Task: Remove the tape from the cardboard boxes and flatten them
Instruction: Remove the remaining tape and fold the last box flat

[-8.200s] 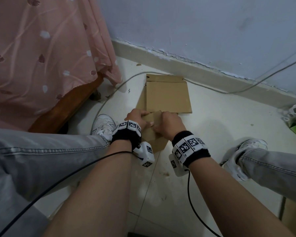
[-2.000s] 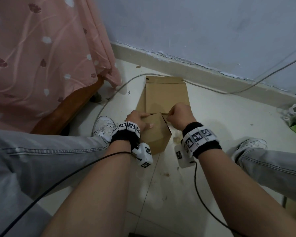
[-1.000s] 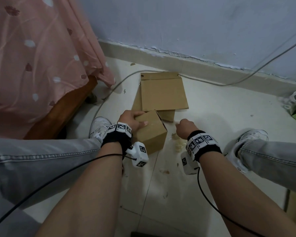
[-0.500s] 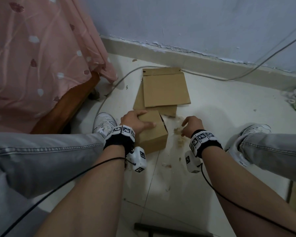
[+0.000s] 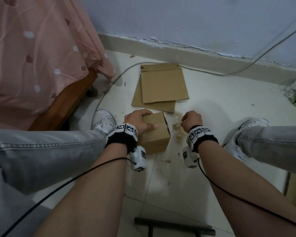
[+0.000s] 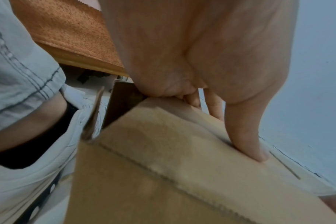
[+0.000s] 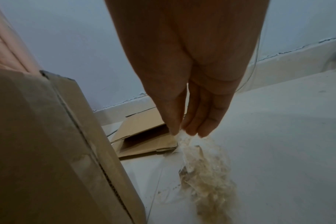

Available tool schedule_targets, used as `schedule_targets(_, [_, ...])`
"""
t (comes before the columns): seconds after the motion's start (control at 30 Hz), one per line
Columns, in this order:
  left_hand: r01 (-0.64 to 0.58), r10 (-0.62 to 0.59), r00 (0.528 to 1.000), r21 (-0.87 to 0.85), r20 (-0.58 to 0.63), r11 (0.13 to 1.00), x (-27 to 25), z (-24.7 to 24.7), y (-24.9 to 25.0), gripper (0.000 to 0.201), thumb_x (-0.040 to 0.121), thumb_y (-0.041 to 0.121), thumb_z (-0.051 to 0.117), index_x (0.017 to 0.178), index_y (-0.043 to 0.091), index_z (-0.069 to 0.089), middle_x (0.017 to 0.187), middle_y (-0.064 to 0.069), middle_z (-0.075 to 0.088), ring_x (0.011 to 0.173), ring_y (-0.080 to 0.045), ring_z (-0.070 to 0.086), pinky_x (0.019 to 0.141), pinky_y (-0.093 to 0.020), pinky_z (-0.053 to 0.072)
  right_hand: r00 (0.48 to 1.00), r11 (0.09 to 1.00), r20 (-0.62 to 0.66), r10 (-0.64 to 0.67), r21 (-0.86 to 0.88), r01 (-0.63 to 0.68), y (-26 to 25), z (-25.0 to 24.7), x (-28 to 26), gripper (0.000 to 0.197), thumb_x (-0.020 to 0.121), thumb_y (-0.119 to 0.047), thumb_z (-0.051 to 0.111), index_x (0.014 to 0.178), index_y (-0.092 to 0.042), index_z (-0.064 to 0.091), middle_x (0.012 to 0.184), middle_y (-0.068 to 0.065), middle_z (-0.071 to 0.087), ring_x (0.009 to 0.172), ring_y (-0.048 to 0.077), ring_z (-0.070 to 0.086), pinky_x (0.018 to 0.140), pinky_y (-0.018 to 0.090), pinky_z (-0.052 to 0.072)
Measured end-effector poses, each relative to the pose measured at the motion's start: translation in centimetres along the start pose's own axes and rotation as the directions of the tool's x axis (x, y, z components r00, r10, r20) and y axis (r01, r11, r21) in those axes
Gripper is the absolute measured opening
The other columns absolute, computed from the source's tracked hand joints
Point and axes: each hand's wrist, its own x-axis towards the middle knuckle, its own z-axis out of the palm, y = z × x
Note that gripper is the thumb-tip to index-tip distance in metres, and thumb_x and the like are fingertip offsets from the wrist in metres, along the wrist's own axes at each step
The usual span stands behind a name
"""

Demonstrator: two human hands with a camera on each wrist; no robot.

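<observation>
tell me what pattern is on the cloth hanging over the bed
The cloth is pink with scattered white and dark red spots, clearest in the head view.

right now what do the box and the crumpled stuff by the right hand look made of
Box: brown corrugated cardboard, matte; fluted edge shows in the right wrist view. Crumpled stuff: likely clear plastic packing tape, glossy, wrinkled, yellowish with torn fibres; right hand pinches its end.

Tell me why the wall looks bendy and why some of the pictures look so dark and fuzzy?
Head view: the wide lens bows the wall's base, and the light is bright and even. Left wrist view: the cardboard box is smeared and soft, too near the lens. Right wrist view: dim and grainy; the right hand is a dark shape against the pale floor, and the crumpled tape is hazy.
</observation>
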Motion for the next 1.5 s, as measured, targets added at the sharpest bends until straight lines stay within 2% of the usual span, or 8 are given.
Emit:
schedule_targets(0.4, [-0.029,0.029,0.999,-0.011,0.032,1.0,0.9,-0.3,-0.3,0.045,0.077,0.048,0.074,0.121,0.043,0.062,0.121,0.008,0.063,0.114,-0.021,0.059,0.103,-0.04,0.047,0.997,0.993,0.067,0.048,-0.107,-0.041,-0.5,-0.4,0.0,0.034,0.091,0.0,0.052,0.06,-0.009,0.041,0.064,0.006,0.044,0.063,0.022,0.046,0.06,0.027,0.039])
schedule_targets(0.6, [-0.037,0.037,0.999,-0.018,0.027,0.999,1.3,-0.2,-0.5,0.039,0.081,0.047,0.068,0.12,0.043,0.063,0.123,0.008,0.064,0.114,-0.021,0.06,0.104,-0.041,0.046,0.987,0.993,0.151,0.062,-0.107,-0.046,-0.2,0.1,-0.1,0.038,0.097,-0.011,0.049,0.13,0.003,0.038,0.118,0.024,0.054,0.109,0.037,0.056,0.078,0.038,0.044])
schedule_targets(0.67, [-0.041,0.042,0.999,-0.023,0.014,0.999,1.4,-0.2,-0.6,0.034,0.087,0.039,0.067,0.121,0.04,0.064,0.124,0.007,0.064,0.114,-0.021,0.059,0.105,-0.039,0.046,0.996,0.995,0.078,0.049,-0.092,-0.042,0.2,0.1,0.1,0.012,0.096,-0.013,0.051,0.1,-0.002,0.052,0.091,0.015,0.055,0.082,0.031,0.058,0.068,0.034,0.044])
schedule_targets(0.73, [-0.047,0.047,0.999,-0.021,0.008,0.999,1.5,-0.3,-0.5,0.031,0.09,0.035,0.064,0.121,0.039,0.065,0.125,0.006,0.064,0.115,-0.021,0.059,0.105,-0.039,0.046,0.998,0.996,-0.017,0.061,-0.07,-0.063,0.3,-0.2,0.5,0.038,0.097,-0.032,0.053,0.068,-0.008,0.047,0.07,0.007,0.051,0.066,0.026,0.053,0.061,0.03,0.043])
schedule_targets(0.87, [-0.022,0.022,1.0,-0.031,-0.004,0.999,1.2,-0.4,-0.1,0.027,0.091,0.044,0.059,0.117,0.043,0.065,0.127,0.006,0.063,0.119,-0.024,0.057,0.105,-0.04,0.045,0.994,0.992,0.042,0.099,-0.084,-0.095,-1.1,-1.6,0.4,0.085,0.092,-0.073,0.019,0.073,-0.004,0.064,0.075,0.009,0.067,0.064,0.023,0.057,0.054,0.029,0.038])
schedule_targets(1.07, [-0.168,0.075,0.973,0.443,0.22,0.88,-0.3,-0.4,1.2,0.116,0.052,0.076,0.076,0.147,0.052,0.014,0.149,0.002,0.034,0.137,-0.027,0.033,0.112,-0.049,0.023,0.974,1.0,0.226,0.02,-0.025,-0.015,-3.5,-2.8,-0.3,0.067,0.102,-0.055,0.024,0.152,-0.01,0.029,0.152,0.011,0.039,0.136,0.03,0.042,0.106,0.038,0.036])
schedule_targets(1.3, [-0.209,0.112,0.971,0.525,0.211,0.825,-0.3,0.1,1.7,0.121,0.053,0.047,0.087,0.15,0.033,0.017,0.143,0.0,0.034,0.129,-0.027,0.039,0.105,-0.047,0.03,0.924,0.985,0.377,-0.056,0.172,-0.01,-4.7,-4.8,-1.3,0.047,0.104,-0.034,0.039,0.147,-0.014,0.041,0.146,0.007,0.045,0.111,0.028,0.063,0.076,0.031,0.054])
schedule_targets(1.5, [-0.15,0.067,0.938,0.222,0.341,0.963,1.0,-6.2,2.8,0.131,0.059,0.027,0.091,0.156,0.031,0.003,0.152,-0.005,0.035,0.132,-0.026,0.044,0.108,-0.037,0.041,0.843,0.947,0.475,-0.252,0.301,0.113,-4.2,-7.5,-3.3,0.052,0.087,-0.066,0.052,0.134,-0.045,0.051,0.142,-0.009,0.048,0.136,0.018,0.039,0.115,0.046,0.03])
